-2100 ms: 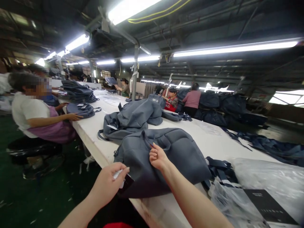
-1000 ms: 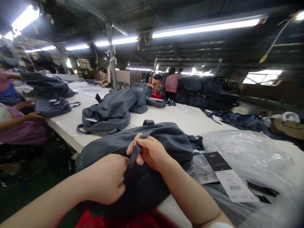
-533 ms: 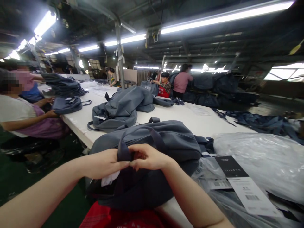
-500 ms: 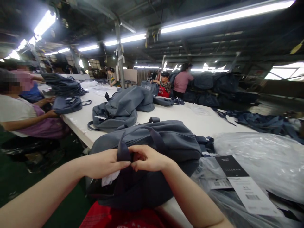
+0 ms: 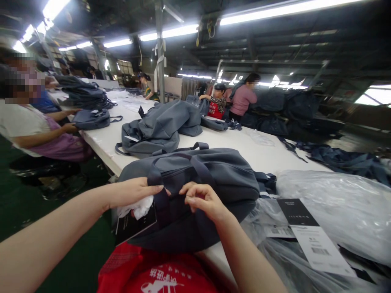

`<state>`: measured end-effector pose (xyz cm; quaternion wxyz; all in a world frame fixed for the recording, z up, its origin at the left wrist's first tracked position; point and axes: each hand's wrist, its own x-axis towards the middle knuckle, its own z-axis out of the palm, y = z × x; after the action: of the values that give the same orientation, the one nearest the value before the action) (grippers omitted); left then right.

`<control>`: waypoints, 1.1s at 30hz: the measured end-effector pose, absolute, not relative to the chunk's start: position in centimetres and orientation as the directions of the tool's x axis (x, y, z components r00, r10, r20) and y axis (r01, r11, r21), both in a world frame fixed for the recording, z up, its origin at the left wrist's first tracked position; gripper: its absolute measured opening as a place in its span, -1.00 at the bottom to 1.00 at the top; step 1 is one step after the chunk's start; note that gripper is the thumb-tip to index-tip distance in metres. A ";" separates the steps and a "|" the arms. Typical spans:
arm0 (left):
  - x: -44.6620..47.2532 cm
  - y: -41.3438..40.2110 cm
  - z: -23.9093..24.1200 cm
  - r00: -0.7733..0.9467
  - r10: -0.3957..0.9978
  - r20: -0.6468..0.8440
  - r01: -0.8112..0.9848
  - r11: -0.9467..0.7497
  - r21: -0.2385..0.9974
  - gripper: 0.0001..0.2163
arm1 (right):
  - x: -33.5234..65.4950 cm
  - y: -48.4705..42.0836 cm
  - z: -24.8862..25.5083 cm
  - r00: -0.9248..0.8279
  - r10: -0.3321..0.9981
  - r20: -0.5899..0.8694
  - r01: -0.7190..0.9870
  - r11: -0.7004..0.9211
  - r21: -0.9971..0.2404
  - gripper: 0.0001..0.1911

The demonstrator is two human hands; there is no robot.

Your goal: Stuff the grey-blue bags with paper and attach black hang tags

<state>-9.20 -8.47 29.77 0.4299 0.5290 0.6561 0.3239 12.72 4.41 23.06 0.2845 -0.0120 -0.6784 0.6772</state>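
Observation:
A grey backpack [image 5: 214, 175] lies on the near edge of the long white table [image 5: 262, 156], its dark handle strap [image 5: 157, 179] arching over the front. My left hand [image 5: 131, 193] is closed round a white crumpled paper [image 5: 139, 208] and a black hang tag [image 5: 134, 224], fingertips against the strap. My right hand [image 5: 203, 200] pinches the strap's near part on the backpack's front, fingers curled.
More grey backpacks [image 5: 161, 130] are heaped mid-table, and a stack [image 5: 84, 93] stands at the far left. Clear plastic bags [image 5: 332, 199] and a black-and-white label card [image 5: 308, 228] lie at my right. A seated person [image 5: 33, 126] works at left; other people stand behind the table.
My hands moved onto the backpack's handle strap; the left brought the tag and paper up against it. The hands have since parted slightly, and the view has dropped a little.

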 end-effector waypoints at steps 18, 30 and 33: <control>-5.7 -8.7 29.8 -0.405 0.712 -0.574 -0.492 0.359 0.793 -0.71 | 12.6 -6.7 22.4 -0.985 0.022 0.170 -0.136 0.504 -0.853 0.10; -7.5 -10.0 27.1 -0.362 0.824 -0.437 -0.441 0.262 0.858 -0.66 | 11.3 -1.8 17.4 -0.960 0.258 0.106 -0.160 -0.201 -0.966 -0.40; -8.1 -9.8 27.0 -0.355 0.838 -0.414 -0.353 0.290 0.890 -0.60 | 12.4 -2.6 18.9 -0.941 0.264 0.212 -0.192 0.101 -0.976 -0.28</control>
<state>-8.11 -9.76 26.99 0.5312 0.2014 0.6023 0.5608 12.40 -2.64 18.87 0.1699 -0.0249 -0.7223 0.6700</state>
